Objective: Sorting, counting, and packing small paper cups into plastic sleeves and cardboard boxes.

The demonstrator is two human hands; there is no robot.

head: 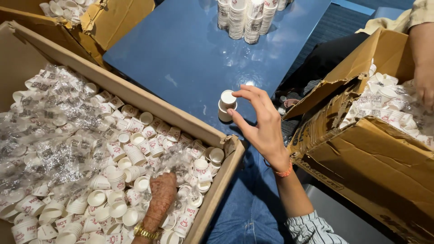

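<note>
My right hand pinches a short stack of small white paper cups upside down, just above the near edge of the blue table. My left hand is pushed down among the loose white paper cups in the big cardboard box on my left; its fingers are buried, and a gold watch shows on the wrist. The box holds several loose cups and crumpled clear plastic wrap.
Tall stacks of cups stand at the table's far edge. A torn cardboard box of cups sits on the right, with another person's arm reaching into it. A third box lies at top left.
</note>
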